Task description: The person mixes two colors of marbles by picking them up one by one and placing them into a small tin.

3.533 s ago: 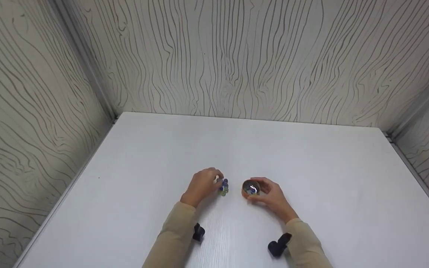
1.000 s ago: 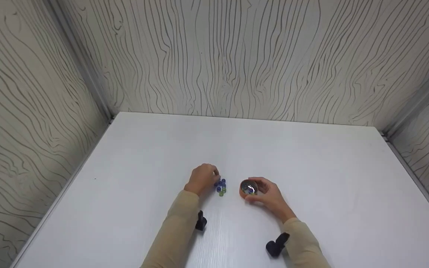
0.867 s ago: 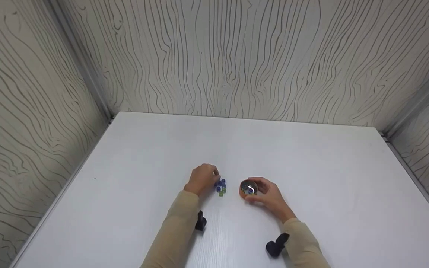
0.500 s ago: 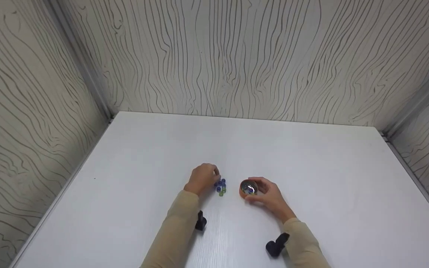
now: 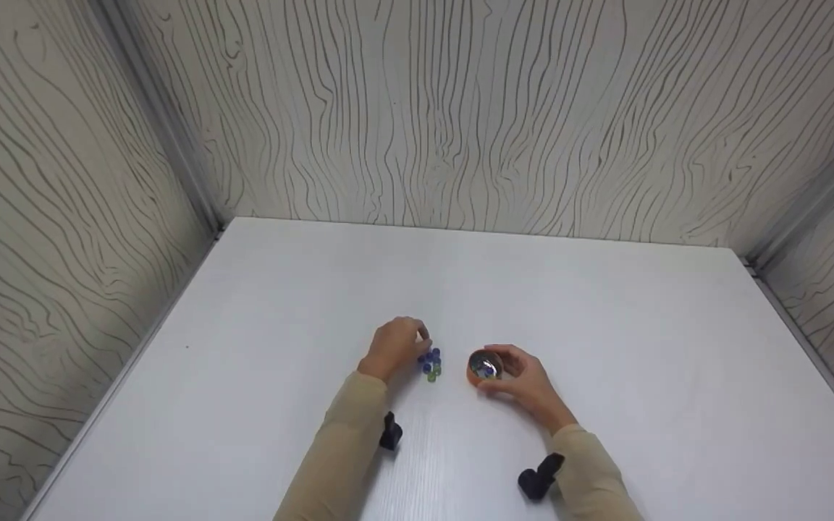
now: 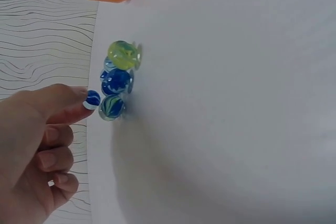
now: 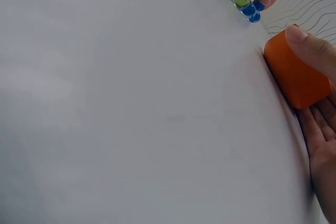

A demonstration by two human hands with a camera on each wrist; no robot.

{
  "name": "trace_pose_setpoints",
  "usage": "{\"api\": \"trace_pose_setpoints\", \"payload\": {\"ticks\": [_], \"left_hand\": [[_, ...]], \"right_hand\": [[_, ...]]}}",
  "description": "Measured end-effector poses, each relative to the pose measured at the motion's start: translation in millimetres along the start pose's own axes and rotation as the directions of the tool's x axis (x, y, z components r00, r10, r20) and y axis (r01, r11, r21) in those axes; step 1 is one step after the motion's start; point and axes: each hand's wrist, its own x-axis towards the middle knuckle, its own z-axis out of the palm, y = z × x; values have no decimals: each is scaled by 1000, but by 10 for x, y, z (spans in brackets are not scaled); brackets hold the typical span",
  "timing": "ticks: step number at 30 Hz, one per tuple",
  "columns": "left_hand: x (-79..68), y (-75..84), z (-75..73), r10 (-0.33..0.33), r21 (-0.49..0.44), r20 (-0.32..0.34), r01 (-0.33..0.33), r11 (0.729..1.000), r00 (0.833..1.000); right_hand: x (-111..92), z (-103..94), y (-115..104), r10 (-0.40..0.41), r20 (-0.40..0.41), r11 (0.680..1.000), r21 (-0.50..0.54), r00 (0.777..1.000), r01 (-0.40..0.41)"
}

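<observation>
In the left wrist view, the thumb and index finger of my left hand (image 5: 392, 350) pinch a blue-and-white glass marble (image 6: 92, 99). The other fingers are curled loosely below. Several blue and yellow-green marbles (image 6: 117, 81) lie clustered on the table beside the fingertips. My right hand (image 5: 533, 382) holds a small orange cup (image 7: 298, 72) from its right side, thumb on the near side and fingers round the far side. The cup stands on the table with its mouth up. Its shiny inside (image 5: 486, 362) shows some blue and greenish marbles, too small to count.
The white table (image 5: 605, 311) extends round both hands. Wood-patterned panels (image 5: 439, 108) rise behind and at the sides. Black wrist cameras (image 5: 391, 433) sit on both sleeves, near the tabletop.
Since the oldest frame, my left hand has drawn slightly left, uncovering more of the marble cluster. During the last second its fingers have shifted only a little. My right hand keeps holding the cup in place.
</observation>
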Motion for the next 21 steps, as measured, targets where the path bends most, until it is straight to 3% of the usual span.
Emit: {"api": "trace_pose_setpoints", "payload": {"ticks": [13,21], "left_hand": [[-63,39,-6,23,6,-16,-23,1000,1000],[-102,30,-32,153,58,-88,-148,987,984]], "right_hand": [[1,-11,16,-22,8,999,-23,1000,22],[2,-19,4,-42,40,998,42,998,40]]}}
